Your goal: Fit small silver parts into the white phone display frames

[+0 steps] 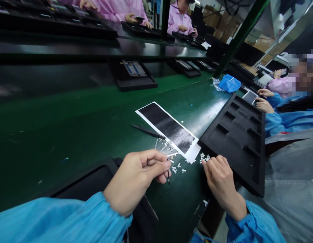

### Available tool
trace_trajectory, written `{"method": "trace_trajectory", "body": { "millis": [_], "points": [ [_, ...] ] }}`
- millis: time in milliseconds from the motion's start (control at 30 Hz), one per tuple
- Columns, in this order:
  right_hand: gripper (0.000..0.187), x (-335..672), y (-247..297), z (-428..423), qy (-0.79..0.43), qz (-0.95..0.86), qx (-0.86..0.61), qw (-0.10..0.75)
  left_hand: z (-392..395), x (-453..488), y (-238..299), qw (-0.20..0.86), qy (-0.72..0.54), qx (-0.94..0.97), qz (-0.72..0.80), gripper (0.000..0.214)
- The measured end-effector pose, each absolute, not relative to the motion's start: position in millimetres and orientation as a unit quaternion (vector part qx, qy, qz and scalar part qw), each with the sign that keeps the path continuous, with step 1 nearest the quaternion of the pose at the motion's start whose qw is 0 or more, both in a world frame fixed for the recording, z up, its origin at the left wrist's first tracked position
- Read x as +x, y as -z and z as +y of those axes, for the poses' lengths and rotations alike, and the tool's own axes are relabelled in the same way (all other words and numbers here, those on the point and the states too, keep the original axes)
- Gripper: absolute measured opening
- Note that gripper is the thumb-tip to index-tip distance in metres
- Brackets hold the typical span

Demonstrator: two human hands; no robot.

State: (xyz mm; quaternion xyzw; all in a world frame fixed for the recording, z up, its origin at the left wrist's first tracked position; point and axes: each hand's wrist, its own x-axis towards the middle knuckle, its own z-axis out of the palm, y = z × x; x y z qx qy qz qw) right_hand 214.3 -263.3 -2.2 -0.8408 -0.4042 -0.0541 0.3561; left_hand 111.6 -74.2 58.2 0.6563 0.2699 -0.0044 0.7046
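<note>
My left hand point(142, 173) is closed in a pinch on a thin dark strip point(169, 176), which hangs down from between thumb and fingers. My right hand point(219, 179) has its fingers drawn together beside a small heap of white T-shaped pieces point(202, 156). What its fingertips hold, if anything, is hidden. More white bits point(174, 169) lie scattered between the hands. Beyond my left hand is a loose pile of thin strips point(163, 145), touched by the tip of black tweezers point(145, 130). A white-edged sheet with a black lined face point(166, 125) lies just past them.
A black tray with recesses point(237, 135) stands at the right. Black trays holding device frames point(133, 72) line the shelf side. A blue bag point(229, 83) lies near the green post point(239, 37). Co-workers sit opposite and at the right, one person's hands point(264, 101) close by.
</note>
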Motion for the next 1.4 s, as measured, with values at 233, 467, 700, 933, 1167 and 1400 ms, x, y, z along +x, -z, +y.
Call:
{"method": "trace_trajectory", "body": {
  "millis": [233,467,700,933,1167,1400],
  "points": [
    [0.019,176.4,-29.9,-239.8,-0.020,-0.477,-0.796,0.371,-76.4,107.5,-63.4,0.704,-0.009,0.653,0.278,0.024],
    [0.006,151.0,-41.1,-209.3,-0.252,-0.394,-0.661,0.587,-80.1,90.6,-77.1,0.683,-0.054,0.672,0.282,0.019],
    [0.008,144.7,-40.6,-209.6,-0.337,-0.344,-0.589,0.649,-80.9,73.6,-84.6,0.679,-0.103,0.684,0.245,0.016],
    [0.007,141.6,-42.2,-207.4,-0.400,-0.300,-0.536,0.680,-80.9,66.3,-83.8,0.677,-0.101,0.696,0.218,0.015],
    [0.006,141.4,-42.0,-209.9,-0.406,-0.287,-0.551,0.670,-87.3,63.2,-74.9,0.635,-0.117,0.738,0.196,0.015],
    [0.008,142.0,-39.5,-209.5,-0.378,-0.296,-0.586,0.653,-89.7,61.0,-68.6,0.582,-0.155,0.772,0.205,0.014]
  ]
}}
